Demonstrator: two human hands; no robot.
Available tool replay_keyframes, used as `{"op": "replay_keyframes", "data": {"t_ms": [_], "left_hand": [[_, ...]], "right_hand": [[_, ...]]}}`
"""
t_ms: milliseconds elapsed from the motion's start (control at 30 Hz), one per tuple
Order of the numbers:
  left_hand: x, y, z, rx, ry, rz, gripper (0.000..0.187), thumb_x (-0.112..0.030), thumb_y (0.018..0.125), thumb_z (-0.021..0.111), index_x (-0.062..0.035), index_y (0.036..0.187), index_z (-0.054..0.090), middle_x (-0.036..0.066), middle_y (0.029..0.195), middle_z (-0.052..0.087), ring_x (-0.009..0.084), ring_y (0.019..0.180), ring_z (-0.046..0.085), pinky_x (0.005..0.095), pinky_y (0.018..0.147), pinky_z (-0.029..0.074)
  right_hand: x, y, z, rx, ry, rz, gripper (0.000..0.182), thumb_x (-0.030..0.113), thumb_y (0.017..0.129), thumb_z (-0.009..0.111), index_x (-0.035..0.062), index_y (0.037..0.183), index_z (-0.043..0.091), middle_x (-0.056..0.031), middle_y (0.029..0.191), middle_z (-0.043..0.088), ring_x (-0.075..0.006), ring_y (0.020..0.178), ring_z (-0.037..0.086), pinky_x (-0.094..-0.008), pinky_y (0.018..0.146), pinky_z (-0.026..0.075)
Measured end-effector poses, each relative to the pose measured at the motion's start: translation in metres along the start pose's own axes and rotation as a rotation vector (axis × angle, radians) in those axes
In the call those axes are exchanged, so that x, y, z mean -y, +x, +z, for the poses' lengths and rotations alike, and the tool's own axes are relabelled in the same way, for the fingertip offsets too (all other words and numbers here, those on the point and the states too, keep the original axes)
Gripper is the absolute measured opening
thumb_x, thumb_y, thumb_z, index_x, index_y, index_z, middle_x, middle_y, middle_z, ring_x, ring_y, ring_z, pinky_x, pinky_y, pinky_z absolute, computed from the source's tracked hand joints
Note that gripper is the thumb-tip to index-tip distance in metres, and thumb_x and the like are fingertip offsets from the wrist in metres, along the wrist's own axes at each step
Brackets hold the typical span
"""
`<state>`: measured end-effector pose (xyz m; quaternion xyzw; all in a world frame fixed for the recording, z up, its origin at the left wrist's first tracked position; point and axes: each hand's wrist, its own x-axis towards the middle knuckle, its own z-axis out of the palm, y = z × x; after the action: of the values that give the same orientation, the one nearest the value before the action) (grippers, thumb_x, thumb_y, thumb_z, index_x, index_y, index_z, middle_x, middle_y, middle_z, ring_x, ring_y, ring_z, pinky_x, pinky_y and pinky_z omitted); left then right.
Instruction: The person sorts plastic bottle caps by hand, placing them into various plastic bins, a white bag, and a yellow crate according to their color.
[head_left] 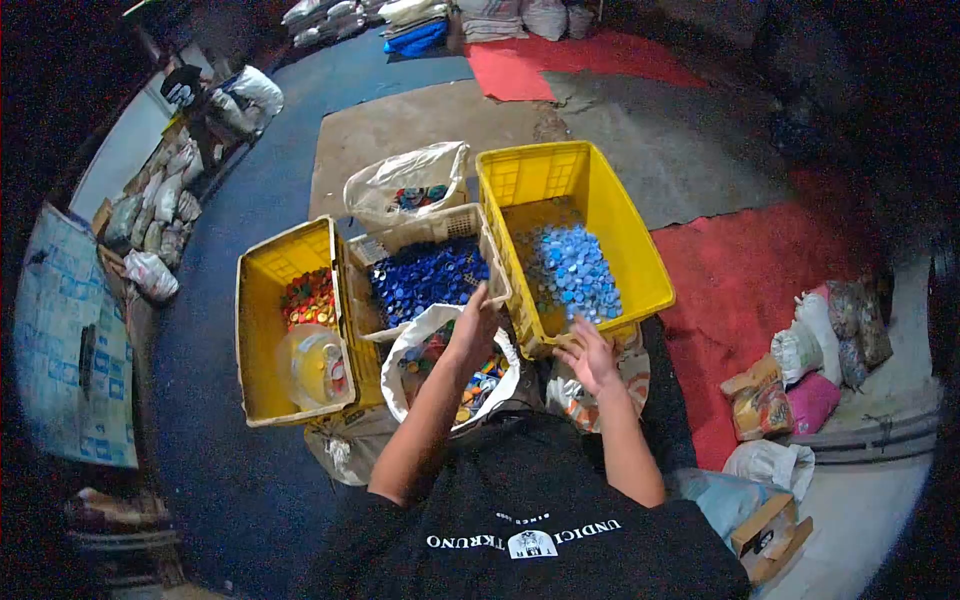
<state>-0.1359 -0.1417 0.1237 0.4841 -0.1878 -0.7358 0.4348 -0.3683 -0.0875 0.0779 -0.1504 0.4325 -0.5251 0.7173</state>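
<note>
My left hand point(474, 328) is over the right side of a white bag point(396, 362) of mixed-colour bottle caps point(484, 386), close to the front right corner of a pale crate point(365, 322). Its fingers point forward and overlap, so their grip is hidden. Dark blue caps point(425, 280) fill the bottom of that crate. At the front rim of the large yellow crate point(640, 265), my right hand point(590, 357) has its fingers apart, with nothing visible in them. Light blue caps point(578, 265) lie inside this crate.
On the left, another yellow crate point(262, 340) holds red caps point(309, 298) and a clear plastic container point(315, 368). Behind the pale crate stands a white sack point(375, 190) with mixed caps. Filled bags point(800, 350) line the right side, near a cardboard box point(765, 525).
</note>
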Motion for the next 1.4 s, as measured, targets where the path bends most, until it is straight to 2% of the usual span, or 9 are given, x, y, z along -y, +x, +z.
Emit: {"op": "replay_keyframes", "data": {"t_ms": [300,467,600,733,900,967,1100,1200,1400], "left_hand": [[0.091,-0.104,-0.179,-0.484,0.525,0.467,0.028,-0.021,0.089,0.060,-0.0015,0.110,0.061,0.009,0.099,0.064,0.0192,0.089,0.060,0.0287,0.080,0.047],[0.103,-0.122,-0.204,-0.952,0.965,0.406,0.073,-0.039,0.070,0.078,0.0005,0.123,0.047,0.021,0.115,0.047,0.0337,0.104,0.051,0.0422,0.089,0.043],[0.123,-0.110,-0.226,-0.772,0.930,0.161,0.112,-0.040,0.063,0.082,0.0007,0.141,0.013,0.033,0.137,0.030,0.0427,0.126,0.037,0.0450,0.102,0.036],[0.123,-0.121,-0.219,-0.686,0.911,0.178,0.080,-0.012,0.068,0.072,-0.0091,0.128,0.020,0.029,0.096,0.062,0.0468,0.091,0.061,0.0492,0.083,0.048],[0.104,-0.136,-0.212,-0.622,0.852,0.230,0.073,-0.008,0.072,0.066,-0.0084,0.130,0.022,0.028,0.104,0.056,0.0429,0.097,0.060,0.0464,0.084,0.048],[0.106,-0.136,-0.214,-0.617,0.845,0.299,0.068,-0.006,0.071,0.063,-0.0032,0.127,0.026,0.031,0.101,0.057,0.0463,0.095,0.060,0.0481,0.082,0.047],[0.103,-0.146,-0.214,-0.510,0.951,0.299,0.066,-0.007,0.073,0.064,-0.0053,0.128,0.027,0.034,0.106,0.056,0.0486,0.099,0.057,0.0497,0.084,0.046],[0.105,-0.152,-0.223,-0.465,0.921,0.240,0.064,-0.014,0.076,0.062,-0.0052,0.130,0.028,0.029,0.105,0.059,0.0451,0.097,0.059,0.0479,0.082,0.048],[0.074,-0.122,-0.248,-0.484,0.748,0.137,0.068,-0.024,0.076,0.073,-0.0027,0.128,0.033,0.020,0.109,0.055,0.0279,0.094,0.058,0.0372,0.086,0.047]], "right_hand": [[-0.070,0.005,0.038,0.086,-0.193,0.251,0.032,0.018,0.093,0.054,0.0033,0.121,0.048,-0.0108,0.107,0.057,-0.0244,0.090,0.062,-0.0359,0.072,0.053],[-0.093,0.048,0.084,0.350,-0.673,0.230,0.031,0.022,0.092,0.057,0.0022,0.116,0.052,-0.0099,0.101,0.060,-0.0198,0.087,0.064,-0.0310,0.065,0.053],[-0.132,0.080,0.096,0.640,-1.427,-0.117,0.032,0.028,0.085,0.062,0.0022,0.104,0.062,-0.0120,0.093,0.066,-0.0217,0.087,0.064,-0.0339,0.073,0.050],[-0.173,0.096,0.117,0.833,-1.751,0.032,0.045,0.040,0.078,0.063,0.0034,0.104,0.064,-0.0175,0.102,0.066,-0.0328,0.097,0.062,-0.0407,0.085,0.049],[-0.228,0.095,0.149,0.867,-1.956,-0.107,0.038,0.032,0.079,0.061,0.0024,0.102,0.062,-0.0165,0.100,0.066,-0.0346,0.099,0.061,-0.0455,0.088,0.047],[-0.241,0.087,0.166,0.641,-2.151,-0.381,0.045,0.027,0.082,0.055,0.0064,0.122,0.056,-0.0255,0.125,0.053,-0.0337,0.117,0.053,-0.0438,0.097,0.042],[-0.282,0.151,0.170,0.976,-2.457,-0.030,0.052,0.036,0.081,0.051,0.0051,0.122,0.055,-0.0160,0.130,0.053,-0.0340,0.109,0.056,-0.0506,0.097,0.040],[-0.308,0.159,0.153,0.762,-2.182,0.238,0.058,0.048,0.086,0.044,0.0097,0.129,0.053,-0.0148,0.137,0.048,-0.0325,0.124,0.048,-0.0444,0.104,0.036],[-0.260,0.106,0.150,0.801,-2.257,0.232,0.067,0.053,0.084,0.049,0.0085,0.134,0.047,-0.0213,0.139,0.042,-0.0377,0.126,0.043,-0.0521,0.105,0.032]]}}
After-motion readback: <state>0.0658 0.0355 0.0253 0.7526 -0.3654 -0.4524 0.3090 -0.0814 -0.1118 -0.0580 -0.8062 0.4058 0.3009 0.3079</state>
